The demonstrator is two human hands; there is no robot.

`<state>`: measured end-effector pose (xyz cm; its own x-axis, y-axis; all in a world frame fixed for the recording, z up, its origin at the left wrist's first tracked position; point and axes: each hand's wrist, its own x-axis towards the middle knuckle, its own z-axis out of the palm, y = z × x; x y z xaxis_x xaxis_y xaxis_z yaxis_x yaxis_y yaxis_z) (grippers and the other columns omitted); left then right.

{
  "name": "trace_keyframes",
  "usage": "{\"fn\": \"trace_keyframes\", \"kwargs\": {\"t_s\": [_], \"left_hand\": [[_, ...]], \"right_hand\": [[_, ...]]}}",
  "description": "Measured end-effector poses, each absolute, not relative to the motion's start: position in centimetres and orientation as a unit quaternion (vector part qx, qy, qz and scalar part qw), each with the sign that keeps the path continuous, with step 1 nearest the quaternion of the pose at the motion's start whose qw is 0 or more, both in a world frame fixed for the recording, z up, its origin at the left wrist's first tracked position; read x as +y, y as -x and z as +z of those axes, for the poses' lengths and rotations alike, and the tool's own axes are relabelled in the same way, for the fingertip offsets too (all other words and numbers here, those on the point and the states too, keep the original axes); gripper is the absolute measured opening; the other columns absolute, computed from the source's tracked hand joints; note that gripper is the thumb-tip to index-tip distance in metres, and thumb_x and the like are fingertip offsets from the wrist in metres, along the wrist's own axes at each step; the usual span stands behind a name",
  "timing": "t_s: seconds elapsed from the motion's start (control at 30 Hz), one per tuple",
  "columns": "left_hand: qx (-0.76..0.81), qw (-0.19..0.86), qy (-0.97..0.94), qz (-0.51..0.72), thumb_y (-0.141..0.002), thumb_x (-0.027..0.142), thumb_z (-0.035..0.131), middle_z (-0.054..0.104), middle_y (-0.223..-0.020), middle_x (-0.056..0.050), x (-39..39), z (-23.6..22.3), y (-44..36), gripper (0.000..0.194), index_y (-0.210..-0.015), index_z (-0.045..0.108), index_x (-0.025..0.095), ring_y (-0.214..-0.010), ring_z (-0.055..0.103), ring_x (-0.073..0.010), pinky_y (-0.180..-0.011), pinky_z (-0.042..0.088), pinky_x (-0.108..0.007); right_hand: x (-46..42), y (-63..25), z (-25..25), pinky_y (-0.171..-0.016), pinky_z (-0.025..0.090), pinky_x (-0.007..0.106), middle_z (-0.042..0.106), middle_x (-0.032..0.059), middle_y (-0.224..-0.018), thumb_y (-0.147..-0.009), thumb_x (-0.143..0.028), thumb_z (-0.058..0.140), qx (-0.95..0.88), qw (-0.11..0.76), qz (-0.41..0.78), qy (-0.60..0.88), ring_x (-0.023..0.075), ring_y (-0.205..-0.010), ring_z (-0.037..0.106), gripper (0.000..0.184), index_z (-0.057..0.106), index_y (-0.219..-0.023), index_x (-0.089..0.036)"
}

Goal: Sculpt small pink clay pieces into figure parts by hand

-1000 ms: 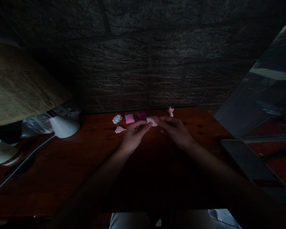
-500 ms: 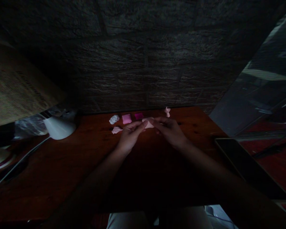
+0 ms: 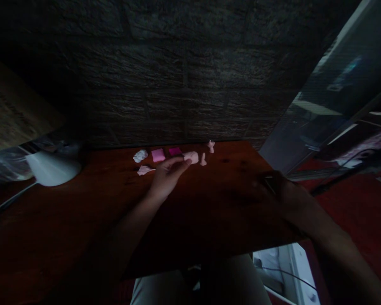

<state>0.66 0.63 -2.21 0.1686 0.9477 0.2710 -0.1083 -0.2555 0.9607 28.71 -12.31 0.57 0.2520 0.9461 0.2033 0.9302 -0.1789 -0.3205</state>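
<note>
My left hand (image 3: 165, 180) pinches a pale pink, clay-like piece (image 3: 191, 157) between thumb and fingers above the wooden table. Just right of that piece a small pale pink piece (image 3: 203, 159) stands apart on the wood, with another knobbly pink piece (image 3: 211, 146) behind it. Out at the table's right side, my right hand (image 3: 284, 190) is dark and blurred over a phone (image 3: 269, 184), of which only one corner shows. Its fingers are too smeared to make out.
Behind my left hand lie a white lump (image 3: 140, 156), a pink square (image 3: 158, 155), a magenta square (image 3: 175, 151) and a ragged pink piece (image 3: 145, 170). A white lamp-like cone (image 3: 53, 168) with a cord stands left. A brick wall (image 3: 165, 84) rises behind the table.
My right hand has let go of the pale pink piece and moved right to the phone. A small pink piece now shows beside the held one. The view has turned right.
</note>
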Motion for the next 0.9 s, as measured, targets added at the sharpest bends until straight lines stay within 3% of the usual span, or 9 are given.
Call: {"fn": "trace_keyframes", "kwargs": {"t_s": [0.03, 0.1, 0.23, 0.4, 0.5, 0.67, 0.77, 0.9], "left_hand": [[0.355, 0.492, -0.586, 0.537, -0.075, 0.041, 0.084, 0.077, -0.086, -0.003, 0.6, -2.2, -0.7, 0.020, -0.079, 0.078, 0.022, -0.093, 0.071, -0.0226, -0.096, 0.052, -0.038], [0.352, 0.490, -0.588, 0.539, -0.073, 0.041, 0.085, 0.077, -0.085, -0.003, 0.5, -2.2, -0.8, 0.021, -0.080, 0.078, 0.023, -0.093, 0.070, -0.0233, -0.096, 0.052, -0.039], [0.353, 0.495, -0.579, 0.543, -0.071, 0.042, 0.087, 0.076, -0.084, -0.003, 0.5, -2.1, -0.7, 0.024, -0.078, 0.077, 0.022, -0.089, 0.068, -0.0209, -0.091, 0.052, -0.036], [0.351, 0.517, -0.547, 0.557, -0.068, 0.043, 0.089, 0.075, -0.088, -0.002, 0.8, -2.0, -0.3, 0.029, -0.081, 0.076, 0.020, -0.087, 0.066, -0.0176, -0.089, 0.051, -0.033], [0.334, 0.521, -0.554, 0.557, -0.070, 0.043, 0.087, 0.078, -0.096, -0.004, 1.1, -2.2, -0.1, 0.027, -0.083, 0.077, 0.021, -0.094, 0.068, -0.0192, -0.092, 0.051, -0.035], [0.339, 0.493, -0.591, 0.541, -0.076, 0.042, 0.083, 0.078, -0.093, -0.004, 1.3, -2.3, 0.0, 0.021, -0.083, 0.079, 0.023, -0.093, 0.069, -0.0207, -0.091, 0.051, -0.036], [0.346, 0.480, -0.609, 0.528, -0.076, 0.039, 0.083, 0.077, -0.086, -0.002, 1.2, -2.3, -0.1, 0.018, -0.081, 0.079, 0.022, -0.087, 0.069, -0.0192, -0.091, 0.051, -0.034], [0.355, 0.481, -0.618, 0.511, -0.077, 0.040, 0.083, 0.078, -0.087, -0.002, 1.0, -2.6, -0.4, 0.019, -0.083, 0.079, 0.022, -0.087, 0.069, -0.0191, -0.091, 0.051, -0.034]], "right_hand": [[-12.9, -29.4, 0.4, -0.069, 0.050, 0.042, 0.076, 0.0219, -0.103, -0.099, -0.043, 0.049, -0.612, 0.162, 0.026, 0.773, 0.0374, -0.087, 0.075, 0.038, 0.069, -0.117, -0.016], [-13.3, -29.9, 0.5, -0.067, 0.050, 0.041, 0.077, 0.0216, -0.103, -0.097, -0.042, 0.053, -0.605, 0.141, 0.032, 0.783, 0.0384, -0.086, 0.075, 0.037, 0.069, -0.117, -0.015], [-12.2, -27.2, 2.4, -0.068, 0.050, 0.039, 0.078, 0.0162, -0.095, -0.093, -0.044, 0.058, -0.602, 0.259, 0.010, 0.755, 0.0329, -0.080, 0.075, 0.038, 0.071, -0.115, -0.016], [-7.6, -21.0, 5.0, -0.056, 0.043, 0.031, 0.070, 0.0044, -0.068, -0.094, -0.058, 0.056, -0.698, 0.325, 0.258, 0.584, 0.0196, -0.057, 0.065, 0.045, 0.078, -0.101, -0.019], [-3.9, -18.7, 4.9, -0.056, 0.041, 0.027, 0.069, 0.0035, -0.076, -0.089, -0.063, 0.062, -0.703, 0.370, 0.381, 0.473, 0.0158, -0.064, 0.060, 0.047, 0.078, -0.091, -0.019], [-0.6, -18.4, 2.5, -0.055, 0.035, 0.026, 0.059, -0.0002, -0.067, -0.077, -0.061, 0.075, -0.642, 0.446, 0.415, 0.465, 0.0128, -0.063, 0.051, 0.043, 0.072, -0.073, -0.018], [-0.6, -18.9, 1.2, -0.052, 0.032, 0.026, 0.057, -0.0016, -0.067, -0.072, -0.062, 0.079, -0.592, 0.476, 0.437, 0.482, 0.0111, -0.059, 0.045, 0.045, 0.071, -0.079, -0.018], [-0.9, -19.2, 0.5, -0.051, 0.029, 0.026, 0.050, -0.0046, -0.058, -0.074, -0.065, 0.076, -0.593, 0.454, 0.471, 0.469, 0.0102, -0.054, 0.040, 0.048, 0.073, -0.080, -0.018]]}}
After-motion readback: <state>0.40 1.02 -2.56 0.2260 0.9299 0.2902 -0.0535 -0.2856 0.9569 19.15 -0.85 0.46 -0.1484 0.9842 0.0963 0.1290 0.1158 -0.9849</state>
